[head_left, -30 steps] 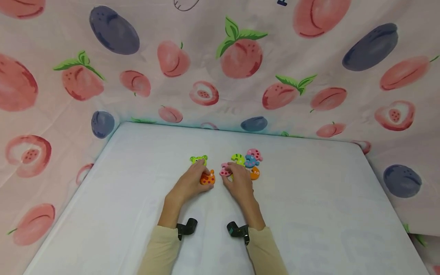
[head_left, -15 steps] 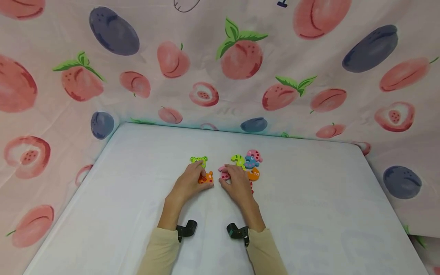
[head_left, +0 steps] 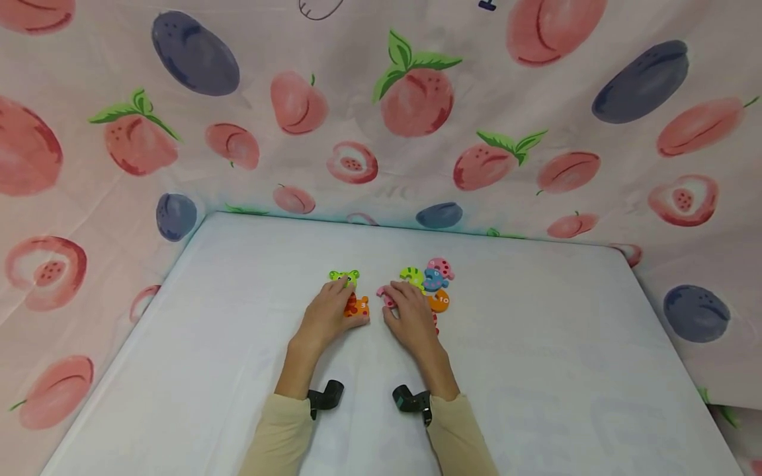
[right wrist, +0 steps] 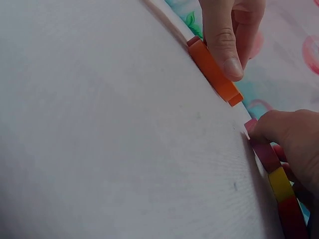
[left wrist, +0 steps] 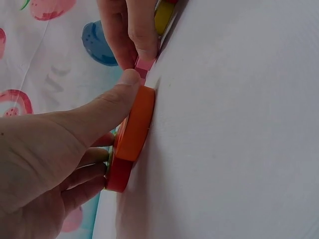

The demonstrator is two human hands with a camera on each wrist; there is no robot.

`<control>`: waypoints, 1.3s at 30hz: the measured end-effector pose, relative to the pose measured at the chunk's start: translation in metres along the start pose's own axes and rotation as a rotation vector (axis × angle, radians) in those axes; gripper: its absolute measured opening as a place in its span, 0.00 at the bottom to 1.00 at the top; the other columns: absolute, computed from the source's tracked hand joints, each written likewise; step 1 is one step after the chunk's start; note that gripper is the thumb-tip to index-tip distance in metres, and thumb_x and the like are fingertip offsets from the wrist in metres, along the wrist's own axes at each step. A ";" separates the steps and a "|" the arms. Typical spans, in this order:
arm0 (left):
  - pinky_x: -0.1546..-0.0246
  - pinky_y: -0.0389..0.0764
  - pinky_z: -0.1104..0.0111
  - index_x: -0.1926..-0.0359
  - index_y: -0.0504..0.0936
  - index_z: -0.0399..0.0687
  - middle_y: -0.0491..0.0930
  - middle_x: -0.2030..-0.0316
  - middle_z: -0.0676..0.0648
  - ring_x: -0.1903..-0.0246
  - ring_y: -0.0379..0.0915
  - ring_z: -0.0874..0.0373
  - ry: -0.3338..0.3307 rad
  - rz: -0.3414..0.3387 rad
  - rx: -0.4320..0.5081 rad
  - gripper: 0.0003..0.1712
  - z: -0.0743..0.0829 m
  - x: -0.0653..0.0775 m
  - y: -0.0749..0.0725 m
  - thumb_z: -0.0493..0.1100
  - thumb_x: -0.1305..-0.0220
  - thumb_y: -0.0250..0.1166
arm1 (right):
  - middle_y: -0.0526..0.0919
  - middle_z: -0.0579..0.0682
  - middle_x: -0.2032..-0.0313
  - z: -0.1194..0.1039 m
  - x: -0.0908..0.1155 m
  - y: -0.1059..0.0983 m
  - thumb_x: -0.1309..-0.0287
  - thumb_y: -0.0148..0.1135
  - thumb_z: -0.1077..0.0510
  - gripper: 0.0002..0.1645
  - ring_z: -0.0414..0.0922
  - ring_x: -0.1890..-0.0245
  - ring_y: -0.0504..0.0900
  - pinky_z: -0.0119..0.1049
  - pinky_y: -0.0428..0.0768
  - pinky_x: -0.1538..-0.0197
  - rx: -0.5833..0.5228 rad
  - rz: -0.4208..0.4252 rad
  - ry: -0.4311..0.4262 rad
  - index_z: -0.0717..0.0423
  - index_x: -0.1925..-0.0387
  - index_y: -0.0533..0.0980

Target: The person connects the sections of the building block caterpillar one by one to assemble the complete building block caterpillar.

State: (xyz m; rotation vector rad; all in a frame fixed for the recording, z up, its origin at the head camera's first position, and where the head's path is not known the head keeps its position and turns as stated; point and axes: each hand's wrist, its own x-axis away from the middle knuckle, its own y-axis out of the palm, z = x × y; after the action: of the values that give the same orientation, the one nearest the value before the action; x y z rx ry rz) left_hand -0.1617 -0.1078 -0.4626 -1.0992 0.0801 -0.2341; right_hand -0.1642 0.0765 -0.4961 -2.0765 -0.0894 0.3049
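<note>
My left hand (head_left: 326,311) holds an orange spotted puzzle piece (head_left: 360,307) with a number on it, thumb at its near edge. In the left wrist view a red piece (left wrist: 118,175) adjoins the orange one, beside my fingers. Just beyond that hand lies a green animal-head piece (head_left: 344,275), partly covered. My right hand (head_left: 413,317) pinches a pink spotted piece (head_left: 388,300), mostly hidden under the fingers. A gap separates the pink piece from the orange one. From the right wrist, yellow (right wrist: 281,184) and red (right wrist: 292,219) edges show beside the pink piece.
Beyond my right hand lie a green striped piece (head_left: 411,275), a blue spotted piece (head_left: 435,280), a pink piece (head_left: 442,267) and an orange piece marked 10 (head_left: 439,301). A white cloth (head_left: 536,357) covers the table; fruit-print fabric (head_left: 357,106) rises behind it.
The orange spotted piece has turned under my left hand, and its number now shows. The pink piece has shifted slightly left with my right fingers. A red edge now shows beside that hand.
</note>
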 end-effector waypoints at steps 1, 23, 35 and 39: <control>0.30 0.64 0.52 0.33 0.69 0.41 0.62 0.29 0.41 0.31 0.59 0.46 0.000 -0.003 -0.005 0.45 0.000 0.000 0.000 0.59 0.46 0.71 | 0.76 0.51 0.38 0.000 0.000 0.000 0.41 0.65 0.53 0.26 0.51 0.34 0.69 0.51 0.67 0.30 0.002 0.000 -0.005 0.50 0.40 0.76; 0.29 0.63 0.52 0.30 0.66 0.45 0.60 0.27 0.46 0.28 0.55 0.48 0.112 -0.063 0.068 0.43 -0.014 -0.002 -0.002 0.58 0.41 0.68 | 0.72 0.51 0.35 -0.008 0.002 0.001 0.37 0.63 0.54 0.28 0.51 0.31 0.66 0.49 0.69 0.31 -0.212 -0.107 -0.134 0.51 0.36 0.73; 0.28 0.59 0.52 0.29 0.63 0.44 0.54 0.25 0.46 0.25 0.49 0.48 0.128 -0.119 0.086 0.33 -0.018 -0.001 -0.004 0.46 0.32 0.60 | 0.70 0.52 0.33 -0.010 0.003 0.001 0.36 0.60 0.52 0.29 0.51 0.30 0.65 0.47 0.70 0.32 -0.105 -0.146 -0.155 0.48 0.33 0.70; 0.27 0.58 0.52 0.29 0.63 0.44 0.53 0.25 0.45 0.25 0.48 0.48 0.130 -0.126 0.091 0.33 -0.018 0.000 -0.006 0.46 0.31 0.59 | 0.70 0.52 0.34 -0.010 0.003 0.002 0.35 0.59 0.52 0.29 0.50 0.30 0.65 0.47 0.70 0.32 -0.091 -0.151 -0.154 0.48 0.34 0.70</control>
State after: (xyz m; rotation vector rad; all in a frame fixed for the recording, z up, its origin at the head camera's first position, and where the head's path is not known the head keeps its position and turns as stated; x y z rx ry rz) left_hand -0.1663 -0.1261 -0.4659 -0.9988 0.1155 -0.4182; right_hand -0.1590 0.0680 -0.4938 -2.1202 -0.3571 0.3734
